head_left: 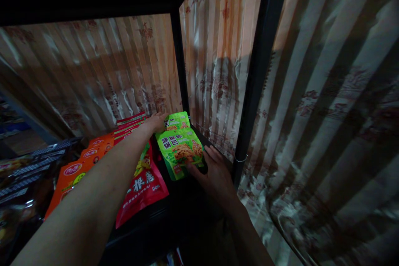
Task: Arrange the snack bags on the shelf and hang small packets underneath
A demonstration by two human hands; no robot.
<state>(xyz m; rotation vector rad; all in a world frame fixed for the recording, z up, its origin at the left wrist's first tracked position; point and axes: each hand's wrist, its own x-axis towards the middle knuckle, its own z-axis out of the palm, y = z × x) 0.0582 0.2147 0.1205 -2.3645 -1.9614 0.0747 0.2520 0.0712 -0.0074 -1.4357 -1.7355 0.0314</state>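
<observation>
Two green snack pouches, printed with Chinese characters and pictures of crisp rice snacks, lie overlapped on the dark shelf, the front pouch (179,145) partly covering the rear pouch (183,118). My left hand (158,121) reaches across to the rear pouch's left edge, its fingers stretched out and partly hidden. At the front pouch's lower right corner is my right hand (216,172), thumb over the lower edge and fingers along the right side. Left of the green pouches, a red snack bag (145,191) lies partly behind my left forearm.
Rows of orange bags (76,168) and dark packets (34,170) fill the shelf's left side. A black upright post (255,75) stands close to my right hand, another post (179,62) at the back corner. Pleated patterned curtain (124,66) hangs behind and right.
</observation>
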